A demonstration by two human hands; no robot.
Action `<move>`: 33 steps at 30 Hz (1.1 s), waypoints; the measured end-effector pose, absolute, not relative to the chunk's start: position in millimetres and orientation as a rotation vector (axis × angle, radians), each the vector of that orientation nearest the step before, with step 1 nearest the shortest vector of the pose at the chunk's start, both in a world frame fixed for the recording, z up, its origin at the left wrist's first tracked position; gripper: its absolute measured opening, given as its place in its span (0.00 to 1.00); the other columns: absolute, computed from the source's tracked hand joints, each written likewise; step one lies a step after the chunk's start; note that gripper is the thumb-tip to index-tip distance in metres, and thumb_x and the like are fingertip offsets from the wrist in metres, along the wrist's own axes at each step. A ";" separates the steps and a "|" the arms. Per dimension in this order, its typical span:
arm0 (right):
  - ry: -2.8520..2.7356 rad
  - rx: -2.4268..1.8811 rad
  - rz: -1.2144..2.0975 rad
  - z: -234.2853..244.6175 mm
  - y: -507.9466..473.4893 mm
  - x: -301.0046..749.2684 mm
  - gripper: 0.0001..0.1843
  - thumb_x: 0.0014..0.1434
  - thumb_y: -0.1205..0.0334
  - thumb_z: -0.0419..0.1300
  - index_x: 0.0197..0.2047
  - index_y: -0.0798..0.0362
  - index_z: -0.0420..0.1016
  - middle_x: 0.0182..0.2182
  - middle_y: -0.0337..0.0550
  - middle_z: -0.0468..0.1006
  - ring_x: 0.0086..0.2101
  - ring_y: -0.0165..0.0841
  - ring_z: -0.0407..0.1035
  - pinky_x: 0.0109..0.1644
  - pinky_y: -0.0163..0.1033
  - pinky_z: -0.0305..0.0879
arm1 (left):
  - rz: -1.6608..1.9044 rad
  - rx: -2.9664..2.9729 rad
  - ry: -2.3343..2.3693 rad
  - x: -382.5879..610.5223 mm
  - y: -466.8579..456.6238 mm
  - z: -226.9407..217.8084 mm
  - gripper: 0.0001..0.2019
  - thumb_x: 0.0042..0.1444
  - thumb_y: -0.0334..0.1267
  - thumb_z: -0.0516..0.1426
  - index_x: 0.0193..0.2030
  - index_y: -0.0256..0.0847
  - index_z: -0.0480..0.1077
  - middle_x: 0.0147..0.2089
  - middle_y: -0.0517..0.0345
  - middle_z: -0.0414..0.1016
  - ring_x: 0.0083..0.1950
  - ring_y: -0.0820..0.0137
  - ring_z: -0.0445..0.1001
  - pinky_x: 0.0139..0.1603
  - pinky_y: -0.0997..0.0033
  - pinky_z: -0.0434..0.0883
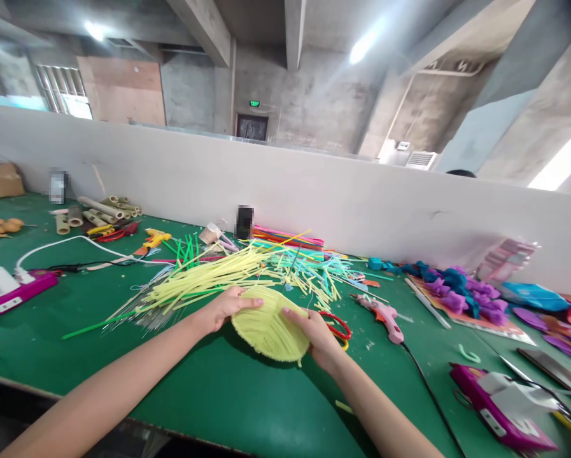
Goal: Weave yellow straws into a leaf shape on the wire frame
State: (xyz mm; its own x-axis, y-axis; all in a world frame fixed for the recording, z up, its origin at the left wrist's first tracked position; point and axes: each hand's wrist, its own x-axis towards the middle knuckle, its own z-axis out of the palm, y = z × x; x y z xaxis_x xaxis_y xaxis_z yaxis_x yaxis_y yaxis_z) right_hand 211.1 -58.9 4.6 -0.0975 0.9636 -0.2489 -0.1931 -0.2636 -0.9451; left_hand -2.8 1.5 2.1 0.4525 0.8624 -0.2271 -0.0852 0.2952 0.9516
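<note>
A pale yellow leaf shape, which looks built from rows of fuzzy pipe cleaners, is held up above the green table. My left hand grips its upper left edge, thumb lying on the front face. On the right edge my right hand holds it the same way, its fingers hidden behind. Just beyond the leaf lies a loose heap of yellow pipe cleaners. Red-handled scissors rest behind my right hand, partly covered by it.
A pink glue gun with a black cord lies to the right, a yellow glue gun at back left. Purple power strips sit at both sides. Purple and blue fuzzy flowers stand right; bamboo pieces lie back left. A white partition bounds the table.
</note>
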 end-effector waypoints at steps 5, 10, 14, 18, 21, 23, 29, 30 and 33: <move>-0.991 -1.196 1.516 7.8 -62.4 206.0 0.25 0.45 0.52 0.71 0.45 0.56 0.79 0.37 0.50 0.83 0.37 0.45 0.78 0.42 0.46 0.75 | 0.691 1.117 0.949 -5.1 -3.5 9.0 0.28 0.35 0.41 0.72 0.45 0.35 0.75 0.46 0.44 0.81 0.47 0.54 0.79 0.45 0.63 0.76; -1.040 -1.195 1.499 6.9 -60.1 210.2 0.24 0.46 0.49 0.70 0.42 0.57 0.80 0.37 0.51 0.83 0.35 0.43 0.78 0.41 0.44 0.74 | 0.684 1.130 0.909 -5.3 -7.5 17.6 0.26 0.36 0.41 0.71 0.44 0.34 0.76 0.46 0.44 0.81 0.46 0.56 0.80 0.46 0.64 0.75; -1.097 -1.200 1.478 6.6 -57.8 214.3 0.24 0.46 0.48 0.70 0.41 0.58 0.80 0.35 0.51 0.83 0.35 0.43 0.78 0.40 0.43 0.73 | 0.692 1.120 0.877 -5.1 -5.5 17.7 0.25 0.35 0.40 0.72 0.42 0.34 0.77 0.44 0.44 0.82 0.43 0.57 0.80 0.45 0.64 0.76; -1.135 -1.219 1.426 6.2 -57.2 216.3 0.25 0.47 0.48 0.70 0.41 0.58 0.80 0.36 0.51 0.83 0.35 0.43 0.78 0.39 0.43 0.73 | 0.738 1.134 0.865 -4.5 -4.8 16.7 0.24 0.36 0.41 0.72 0.42 0.35 0.77 0.44 0.46 0.82 0.43 0.58 0.80 0.45 0.65 0.76; -1.140 -1.185 1.450 5.6 -58.9 214.7 0.26 0.46 0.50 0.71 0.45 0.58 0.79 0.38 0.51 0.83 0.37 0.44 0.78 0.43 0.45 0.74 | 0.797 1.138 0.882 -3.2 -6.1 17.5 0.25 0.37 0.42 0.72 0.43 0.35 0.77 0.44 0.47 0.82 0.43 0.59 0.80 0.44 0.65 0.76; -1.127 -1.172 1.462 5.1 -60.2 212.1 0.28 0.45 0.51 0.72 0.47 0.56 0.78 0.40 0.50 0.82 0.38 0.44 0.78 0.46 0.47 0.73 | 0.810 1.139 0.895 -2.3 -7.1 18.1 0.26 0.37 0.43 0.71 0.45 0.35 0.76 0.44 0.46 0.81 0.44 0.58 0.80 0.45 0.64 0.76; -1.123 -1.156 1.442 3.1 -58.5 209.3 0.28 0.45 0.50 0.71 0.47 0.56 0.78 0.40 0.50 0.83 0.40 0.45 0.77 0.47 0.48 0.73 | 0.819 1.096 0.861 -1.8 -4.9 16.9 0.25 0.38 0.42 0.71 0.43 0.33 0.77 0.42 0.45 0.82 0.40 0.59 0.81 0.43 0.64 0.76; -1.132 -1.153 1.442 2.9 -57.9 209.9 0.28 0.45 0.50 0.71 0.47 0.56 0.79 0.40 0.50 0.83 0.41 0.46 0.77 0.47 0.47 0.73 | 0.823 1.092 0.850 -1.9 -4.0 16.3 0.24 0.38 0.42 0.71 0.43 0.33 0.77 0.40 0.45 0.82 0.39 0.59 0.81 0.43 0.64 0.76; -1.137 -1.157 1.438 2.7 -57.5 210.8 0.27 0.45 0.50 0.71 0.47 0.56 0.79 0.41 0.50 0.82 0.43 0.46 0.76 0.47 0.47 0.73 | 0.827 1.093 0.826 -2.1 -2.1 15.6 0.24 0.38 0.42 0.71 0.43 0.33 0.77 0.38 0.45 0.82 0.39 0.59 0.81 0.42 0.63 0.76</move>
State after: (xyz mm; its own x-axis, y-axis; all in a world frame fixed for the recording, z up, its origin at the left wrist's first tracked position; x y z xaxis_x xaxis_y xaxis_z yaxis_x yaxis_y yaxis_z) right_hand 210.8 -57.5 2.7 -0.1171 0.9859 -0.1194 -0.1111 -0.1325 -0.9849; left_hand -2.1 -2.1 15.6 0.4507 0.8796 -0.1521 -0.1537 0.2443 0.9574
